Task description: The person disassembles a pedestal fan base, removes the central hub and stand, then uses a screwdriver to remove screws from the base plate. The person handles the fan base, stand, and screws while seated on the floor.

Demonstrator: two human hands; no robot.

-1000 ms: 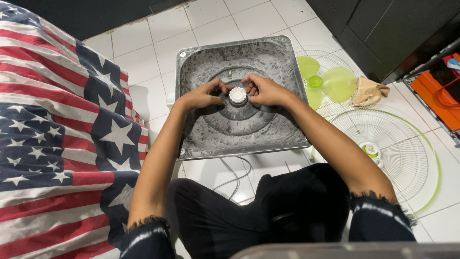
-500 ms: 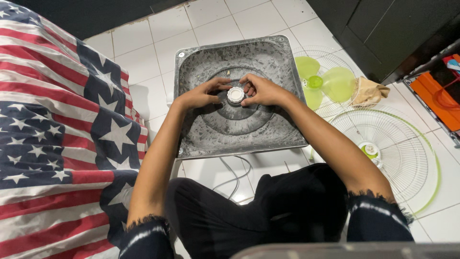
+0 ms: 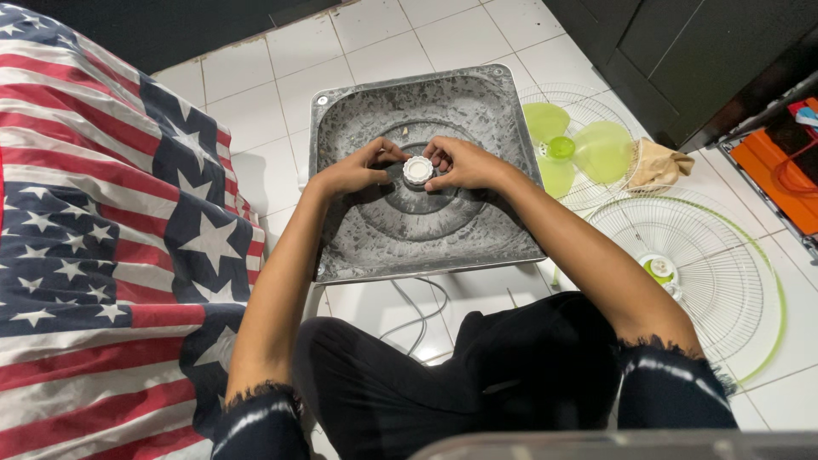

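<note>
Gripping from both sides, the left hand (image 3: 356, 170) and the right hand (image 3: 464, 162) close their fingers (image 3: 436, 155) around a small white ribbed knob (image 3: 417, 169) at the centre of a square grey fan base (image 3: 503, 128), which lies flat on the white tiled floor (image 3: 256, 111) in front of the person. The left thumb and forefinger pinch the knob's left edge, while the right hand's curled fingers press against its right and upper edge, so both hands touch the knob and rest on the dusty raised ring around it. The base's surface looks mottled with dust, and a white cable (image 3: 415, 317) runs out from under its near edge toward the person's dark trousers (image 3: 477, 375). To the right of the base, a set of pale green fan blades (image 3: 588, 149) sits on a round wire guard (image 3: 532, 94), with a crumpled tan cloth (image 3: 656, 166) just beside it. Nearer the person on the right lies a second wire guard (image 3: 724, 264) with a green rim. On the left, a striped and starred fabric (image 3: 94, 238) covers a large area beside the base.
</note>
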